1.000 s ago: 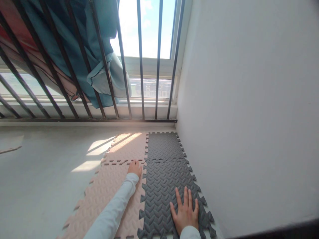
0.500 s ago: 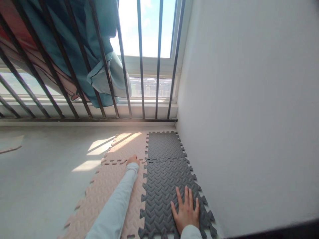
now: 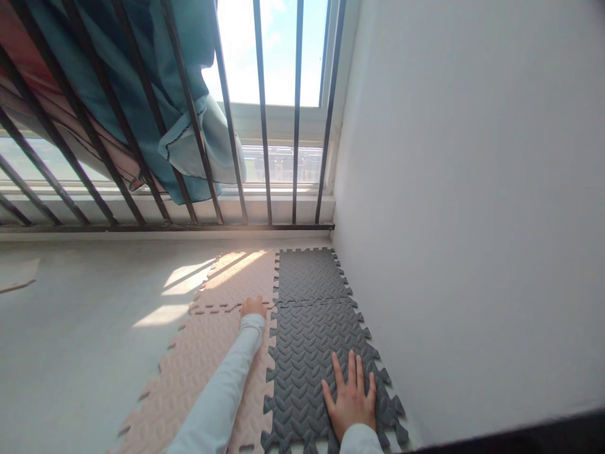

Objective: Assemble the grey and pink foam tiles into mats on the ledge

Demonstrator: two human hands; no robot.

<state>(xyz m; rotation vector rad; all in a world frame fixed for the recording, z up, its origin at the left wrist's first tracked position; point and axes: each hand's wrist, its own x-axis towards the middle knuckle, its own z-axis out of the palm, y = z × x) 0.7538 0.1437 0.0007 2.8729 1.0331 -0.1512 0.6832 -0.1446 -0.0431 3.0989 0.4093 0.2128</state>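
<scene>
We saw the left hand (image 3: 253,307) curled closed, resting on the pink foam mat tile (image 3: 198,372) at the interlocked seam (image 3: 307,302), which ran toward 3 o'clock. The right hand (image 3: 350,397) lay open and flat on a grey foam tile (image 3: 312,334) at 4 o'clock; black window bars (image 3: 263,126) stood at 12 o'clock.

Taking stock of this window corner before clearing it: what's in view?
pink foam floor tiles: 2, pale pink, on the floor, one behind the other
grey foam floor tiles: 2, dark grey, interlocked beside the pink tiles, near the wall
concrete floor: 1, pale grey, under the tiles
wall: 1, white, right side
window bars: several, black, across the window
curtain: 1, teal, behind the bars, upper left
left hand: 1, white sleeve, on the pink tiles at their seam
right hand: 1, spread flat on the nearer grey tile
</scene>
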